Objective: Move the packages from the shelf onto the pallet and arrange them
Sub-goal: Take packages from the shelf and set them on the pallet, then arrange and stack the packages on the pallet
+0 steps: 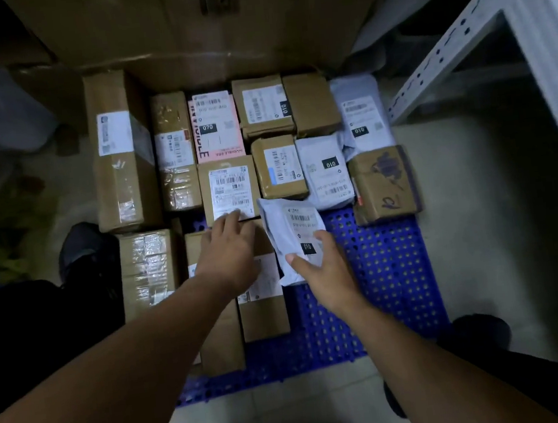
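A blue perforated pallet (pixel 387 269) lies on the floor, its far and left parts covered with several cardboard boxes and grey mailer bags. My right hand (pixel 325 272) grips the near end of a grey mailer bag (pixel 293 227) marked 010, held over the pallet's middle. My left hand (pixel 230 254) reaches forward with straight fingers, its fingertips touching the near edge of a labelled brown box (pixel 228 189), above another brown box (pixel 263 302). A pink-edged package (pixel 217 128) marked 070 lies further back.
A tall cardboard box (pixel 120 152) stands at the pallet's left, with a taped box (pixel 147 270) nearer me. A large carton (pixel 199 20) walls off the far side. A grey metal shelf frame (pixel 492 27) rises at right. My shoes (pixel 83 249) flank the pallet.
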